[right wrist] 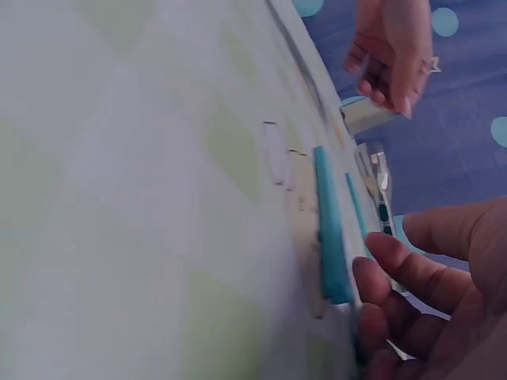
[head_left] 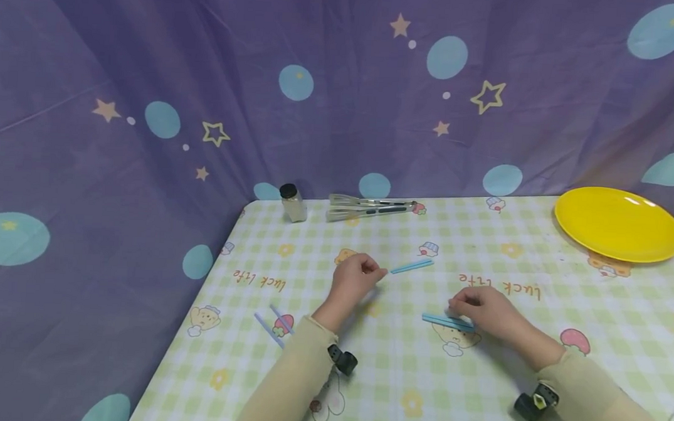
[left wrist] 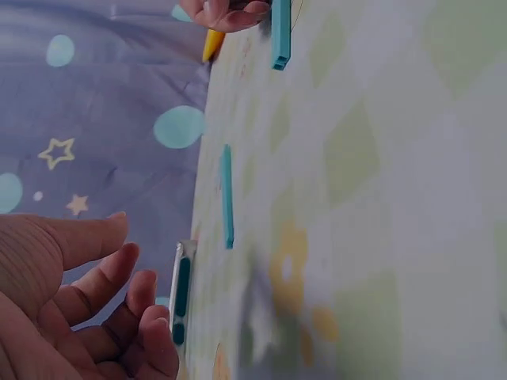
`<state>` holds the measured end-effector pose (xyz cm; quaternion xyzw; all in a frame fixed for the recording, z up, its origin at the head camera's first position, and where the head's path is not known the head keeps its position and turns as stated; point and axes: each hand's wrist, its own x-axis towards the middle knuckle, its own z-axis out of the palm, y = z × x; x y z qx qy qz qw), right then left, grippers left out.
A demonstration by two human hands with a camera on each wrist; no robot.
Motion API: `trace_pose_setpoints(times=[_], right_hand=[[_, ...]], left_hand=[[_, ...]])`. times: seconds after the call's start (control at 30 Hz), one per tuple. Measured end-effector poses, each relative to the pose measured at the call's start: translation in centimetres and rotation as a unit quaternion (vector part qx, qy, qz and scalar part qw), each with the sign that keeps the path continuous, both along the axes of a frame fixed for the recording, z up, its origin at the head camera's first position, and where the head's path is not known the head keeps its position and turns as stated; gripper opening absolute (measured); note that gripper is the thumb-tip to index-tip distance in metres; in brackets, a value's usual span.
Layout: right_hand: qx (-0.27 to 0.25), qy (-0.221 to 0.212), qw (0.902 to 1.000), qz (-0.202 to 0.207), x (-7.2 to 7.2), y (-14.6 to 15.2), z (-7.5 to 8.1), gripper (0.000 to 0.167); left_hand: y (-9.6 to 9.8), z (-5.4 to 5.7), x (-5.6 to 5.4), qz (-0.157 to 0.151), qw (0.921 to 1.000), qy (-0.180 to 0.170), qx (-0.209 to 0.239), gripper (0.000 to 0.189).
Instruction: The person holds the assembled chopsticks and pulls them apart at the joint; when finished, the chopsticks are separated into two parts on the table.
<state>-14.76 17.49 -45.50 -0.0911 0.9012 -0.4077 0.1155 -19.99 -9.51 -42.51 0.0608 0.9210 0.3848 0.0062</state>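
In the head view my left hand hovers just left of a pair of thin light-blue sticks. Its fingers are loosely bent with nothing between them, as the left wrist view also shows. My right hand is beside a second pair of blue sticks, which lie side by side on the table. The right wrist view has these sticks lying next to the relaxed fingertips, ungripped. Two lilac sticks lie apart near my left forearm, partly hidden by the sleeve.
A pale jar with a black lid and metal tongs stand and lie along the back edge. A yellow plate is at the back right. A checked cloth covers the table; a purple curtain hangs behind.
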Motion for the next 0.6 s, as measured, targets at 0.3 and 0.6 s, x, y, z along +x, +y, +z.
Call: trace_pose_setpoints(times=[0.3,0.6], right_hand=[[-0.033,0.034,0.9989,-0.002,-0.5,-0.9,1.9,0.019],[-0.057,0.075,0.9954,0.013,-1.1,-3.6,2.6,0.019]], left_hand=[[-3.7,-0.1,1.8,-0.027,0.9993,0.014,0.019,0.014],[-7.3,-0.5,3.4,-0.033,0.9975,0.015,0.061,0.012]])
